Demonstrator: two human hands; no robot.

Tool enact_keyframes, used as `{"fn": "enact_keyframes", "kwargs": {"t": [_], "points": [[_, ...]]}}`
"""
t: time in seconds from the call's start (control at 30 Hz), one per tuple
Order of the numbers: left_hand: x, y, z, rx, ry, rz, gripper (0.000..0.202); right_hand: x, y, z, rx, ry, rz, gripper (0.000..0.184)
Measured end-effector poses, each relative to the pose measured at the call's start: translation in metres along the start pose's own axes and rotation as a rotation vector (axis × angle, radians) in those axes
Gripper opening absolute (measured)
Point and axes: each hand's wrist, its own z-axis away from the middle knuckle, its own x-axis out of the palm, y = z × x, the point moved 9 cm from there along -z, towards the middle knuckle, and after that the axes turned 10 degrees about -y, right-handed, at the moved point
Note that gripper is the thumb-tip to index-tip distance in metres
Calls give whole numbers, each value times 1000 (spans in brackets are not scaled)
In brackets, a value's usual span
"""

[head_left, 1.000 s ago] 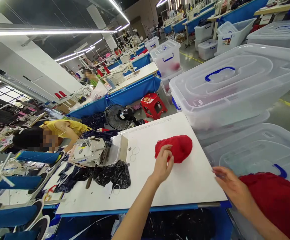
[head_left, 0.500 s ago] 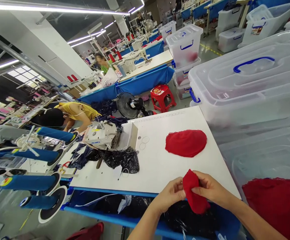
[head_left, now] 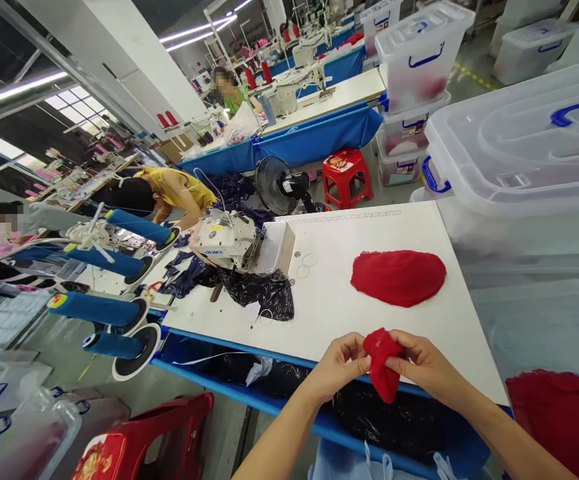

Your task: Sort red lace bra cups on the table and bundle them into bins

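Observation:
Both my hands pinch one small red fabric piece (head_left: 382,363) over the near edge of the white worktable (head_left: 329,313). My left hand (head_left: 340,367) grips its left side and my right hand (head_left: 422,367) its right side; the lower end dangles below the table edge. A flat stack of red fabric pieces (head_left: 398,277) lies on the table beyond my hands. A white sewing machine (head_left: 229,240) stands at the table's left end with black fabric (head_left: 262,293) bunched in front of it.
Clear plastic bins with blue handles (head_left: 524,153) are stacked at the right, with red fabric (head_left: 564,420) heaped in a low one. Blue thread cones (head_left: 104,310) stand at left. A fan (head_left: 276,183), red stools (head_left: 346,175) and seated co-workers (head_left: 169,190) lie beyond.
One second ago my left hand touched the red stack and my right hand was open at the table corner. Now both hands hold a small red piece near the front edge.

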Motion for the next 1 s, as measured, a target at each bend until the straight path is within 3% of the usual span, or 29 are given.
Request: {"fn": "enact_keyframes", "kwargs": {"t": [0.17,0.27,0.33,0.4,0.5,0.6,0.67,0.77,0.87,1.0], "points": [[-18,14,20,143,122,204,36,-1,14,-2,68,-47,-66,32],[-29,23,24,68,117,128,38,-2,21,-1,100,-88,-6,29],[-39,30,16,-28,46,-130,36,-4,28,-4,115,-107,106,28],[-60,38,2,-88,48,-543,29,-13,34,-13,119,-73,311,27],[-97,46,-20,-89,240,-980,11,-38,34,-38,100,89,552,23],[-105,25,-32,-94,434,-1073,25,-67,27,-74,75,294,619,18],[-91,-2,-34,-112,509,-1122,35,-85,23,-96,73,437,658,14],[-68,-42,-31,-134,532,-1187,42,-102,24,-119,109,590,687,5],[-62,-62,-26,-84,431,-1276,51,-107,31,-125,147,655,672,12],[-74,-55,-19,77,198,-1387,67,-110,30,-110,112,713,577,18]]}}
